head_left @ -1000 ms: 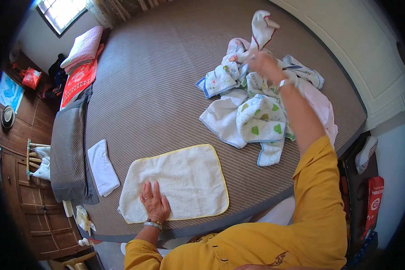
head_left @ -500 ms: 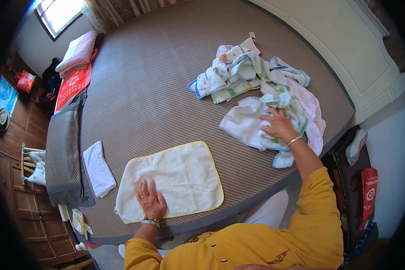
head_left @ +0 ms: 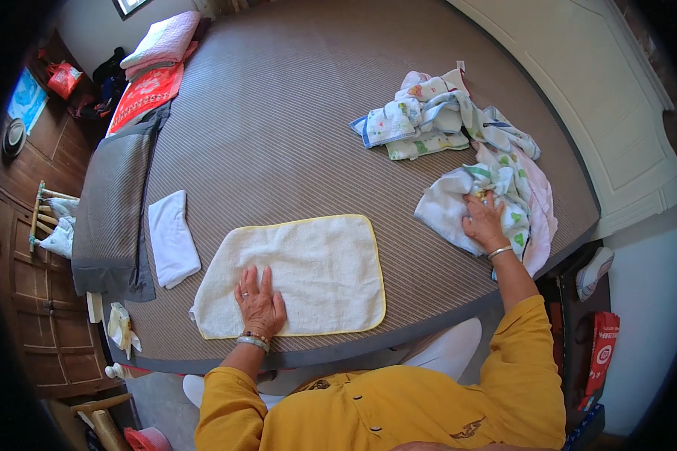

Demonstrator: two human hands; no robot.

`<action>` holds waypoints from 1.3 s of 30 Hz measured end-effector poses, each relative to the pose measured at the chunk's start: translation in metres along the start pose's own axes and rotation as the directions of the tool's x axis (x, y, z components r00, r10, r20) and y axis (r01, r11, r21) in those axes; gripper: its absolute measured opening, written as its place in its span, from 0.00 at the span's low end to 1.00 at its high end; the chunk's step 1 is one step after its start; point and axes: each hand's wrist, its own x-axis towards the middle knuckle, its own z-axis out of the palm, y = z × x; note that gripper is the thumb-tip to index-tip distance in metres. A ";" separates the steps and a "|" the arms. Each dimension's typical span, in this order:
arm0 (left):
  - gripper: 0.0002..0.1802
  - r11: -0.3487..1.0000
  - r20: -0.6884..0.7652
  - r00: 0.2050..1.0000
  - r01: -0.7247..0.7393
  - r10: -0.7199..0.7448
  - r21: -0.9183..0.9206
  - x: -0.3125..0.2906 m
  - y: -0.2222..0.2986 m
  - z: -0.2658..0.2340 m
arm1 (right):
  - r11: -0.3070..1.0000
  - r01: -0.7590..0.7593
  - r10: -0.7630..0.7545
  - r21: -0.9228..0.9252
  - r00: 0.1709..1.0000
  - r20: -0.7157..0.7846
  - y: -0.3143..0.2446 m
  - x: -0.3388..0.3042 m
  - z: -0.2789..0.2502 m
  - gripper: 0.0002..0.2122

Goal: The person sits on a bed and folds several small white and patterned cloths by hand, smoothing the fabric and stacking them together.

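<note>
A white towel with yellow edging point(head_left: 320, 278) lies spread near the front edge of the bed. My left hand point(head_left: 261, 307) rests on its left part, palm down with fingers stretched out. Farther right, my right hand point(head_left: 487, 224) has its fingers bent into a crumpled white towel with green patterns point(head_left: 449, 204), gripping its folds. The fingertips are partly sunk among the cloth. Just beyond lies a heap of patterned towels point(head_left: 429, 120), with a pink cloth point(head_left: 538, 214) along its right side.
A folded white cloth point(head_left: 174, 239) lies left of the spread towel. Pink folded bedding point(head_left: 158, 45) and a red cloth point(head_left: 147, 94) sit at the bed's far left. A cream headboard point(head_left: 579, 98) borders the right. A shoe point(head_left: 594, 273) and a red bag point(head_left: 600, 357) are beyond the bed's right corner.
The view has shifted, so the bed's contents appear moved. My right hand's fingers have curled into the crumpled towel, which is bunched closer to the pink cloth. My left hand stays flat on the yellow-edged towel.
</note>
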 end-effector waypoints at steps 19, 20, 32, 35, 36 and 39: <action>0.33 1.000 -0.062 0.998 0.013 -0.014 -0.012 -0.007 -0.002 0.002 | 0.994 0.107 -0.110 -0.031 0.988 -0.110 -0.060 -0.121 0.008 0.24; 0.32 1.000 -0.074 0.997 0.014 -0.016 -0.020 -0.005 -0.001 0.002 | 0.988 0.150 -0.146 0.029 0.984 -0.103 -0.078 -0.130 0.002 0.24; 0.27 0.935 -0.114 0.992 -0.092 0.056 -0.343 -0.060 -0.053 -0.007 | 0.874 0.412 -0.308 0.259 0.881 -0.360 -0.223 -0.213 0.048 0.18; 0.29 0.975 -0.166 0.986 -0.062 0.026 -0.216 -0.102 -0.072 -0.019 | 0.841 0.435 -0.269 0.323 0.853 -0.448 -0.221 -0.208 0.049 0.13; 0.29 0.975 -0.176 0.984 -0.057 0.019 -0.215 -0.112 -0.082 -0.019 | 0.837 0.445 -0.277 0.319 0.847 -0.455 -0.219 -0.205 0.051 0.13; 0.32 0.974 -0.255 0.960 0.058 -0.115 -0.221 -0.133 -0.104 -0.027 | 0.553 0.443 -0.130 0.706 0.882 -0.453 -0.212 -0.193 0.051 0.09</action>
